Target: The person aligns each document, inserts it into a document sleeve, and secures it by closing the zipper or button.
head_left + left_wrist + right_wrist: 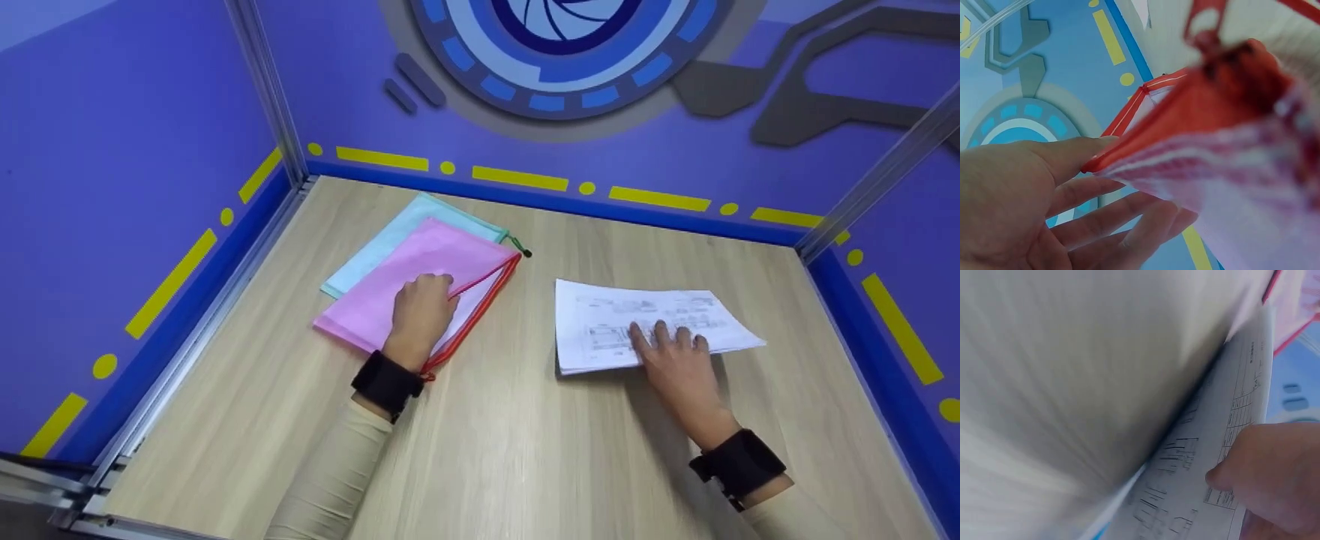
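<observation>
A pink zip pouch (420,262) with a red zipper lies at the left of the table, its mouth parted along the right side. My left hand (424,311) pinches one red zipper edge (1145,149) between thumb and index finger, the other fingers spread behind it in the left wrist view. To the right, my right hand (679,367) grips a stack of printed papers (600,322) by its near edge. Its fingers lie on top, and the thumb (1247,461) presses the printed underside in the right wrist view. The papers tilt, with a shadow below them.
Partly under the pink pouch lies a light green zip pouch (382,244), its dark-tipped zipper pull (523,247) sticking out to the right. Blue-purple panels (150,187) and metal frame posts (266,82) border the wooden table (487,450) at the left, back and right.
</observation>
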The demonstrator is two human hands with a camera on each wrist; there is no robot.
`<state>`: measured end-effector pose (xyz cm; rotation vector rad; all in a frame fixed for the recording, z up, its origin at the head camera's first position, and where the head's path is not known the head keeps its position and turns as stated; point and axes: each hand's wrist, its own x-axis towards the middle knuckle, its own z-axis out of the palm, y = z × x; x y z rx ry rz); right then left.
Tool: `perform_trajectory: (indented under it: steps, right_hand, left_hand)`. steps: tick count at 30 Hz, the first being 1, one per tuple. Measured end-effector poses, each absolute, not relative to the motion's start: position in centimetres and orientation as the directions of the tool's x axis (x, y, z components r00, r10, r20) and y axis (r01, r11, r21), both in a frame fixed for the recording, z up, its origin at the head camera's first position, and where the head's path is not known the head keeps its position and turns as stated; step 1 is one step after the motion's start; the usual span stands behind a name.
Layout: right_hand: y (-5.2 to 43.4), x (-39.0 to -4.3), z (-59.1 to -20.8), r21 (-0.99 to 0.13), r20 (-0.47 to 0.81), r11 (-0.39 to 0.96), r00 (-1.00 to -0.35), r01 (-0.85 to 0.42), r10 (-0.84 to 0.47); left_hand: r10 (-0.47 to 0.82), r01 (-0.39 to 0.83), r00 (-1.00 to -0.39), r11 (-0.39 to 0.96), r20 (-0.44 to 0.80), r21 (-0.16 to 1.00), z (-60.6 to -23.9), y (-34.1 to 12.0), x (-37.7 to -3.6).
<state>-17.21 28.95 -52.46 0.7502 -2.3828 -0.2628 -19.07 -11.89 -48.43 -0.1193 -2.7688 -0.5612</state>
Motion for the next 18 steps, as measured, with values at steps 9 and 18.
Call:
perform_trajectory:
  steps: [9,18]
  right_hand:
    - [31.0,-17.3,-46.1,-0.181,0.515,0.806,-0.752,-0.563,-0.41]
    - [33.2,-17.3,-44.4,-0.978,0.204,0.032,-0.976,-0.207,-0.08]
  left_hand:
    - [-0.007,0.123,-0.949,0.913,0.316,0.389,-48.2,-12.2,-19.0]
    - [-0.014,0.121,-0.945,0.914,0.326,0.388,-47.9,-12.0,-19.2]
